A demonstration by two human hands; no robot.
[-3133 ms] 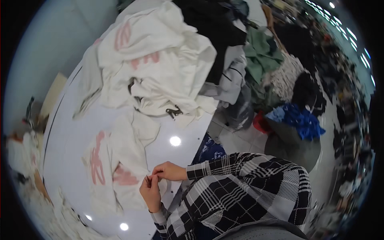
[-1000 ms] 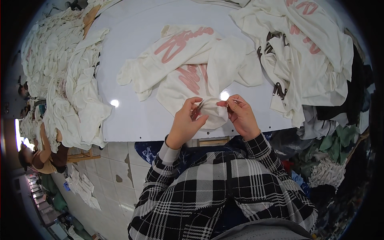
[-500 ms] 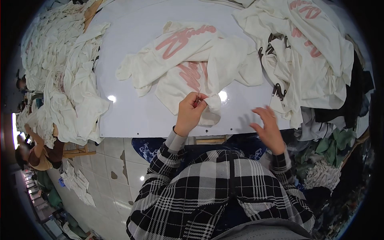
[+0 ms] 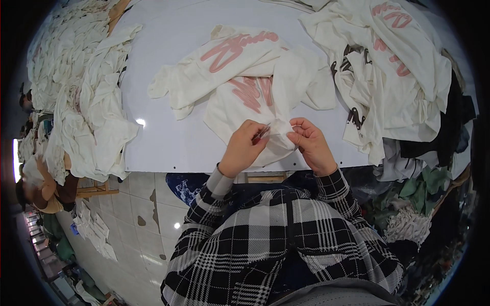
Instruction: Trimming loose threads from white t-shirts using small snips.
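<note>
A white garment (image 4: 229, 104) with pink script lettering lies crumpled on the white table. Its near edge is bunched up between my two hands. My left hand (image 4: 244, 147) is closed around a small tool with a metal tip and a dark red part (image 4: 262, 133), which looks like thread snips; the fingers hide most of it. Just to the right, my right hand (image 4: 312, 145) pinches the white cloth between thumb and fingers. Both hands are close together over the table's near edge.
More white garments with pink and black lettering (image 4: 388, 66) are heaped at the right, beside dark and green cloth (image 4: 429, 181) lower down. A large white garment pile (image 4: 76, 76) stands at the left. Another person (image 4: 43, 183) is at the far left. The tabletop (image 4: 163, 145) ends close in front of me.
My right hand has moved left from above the bare table and now pinches the garment's edge. The left hand keeps its tool, and the cloth's near part has shifted slightly right.
</note>
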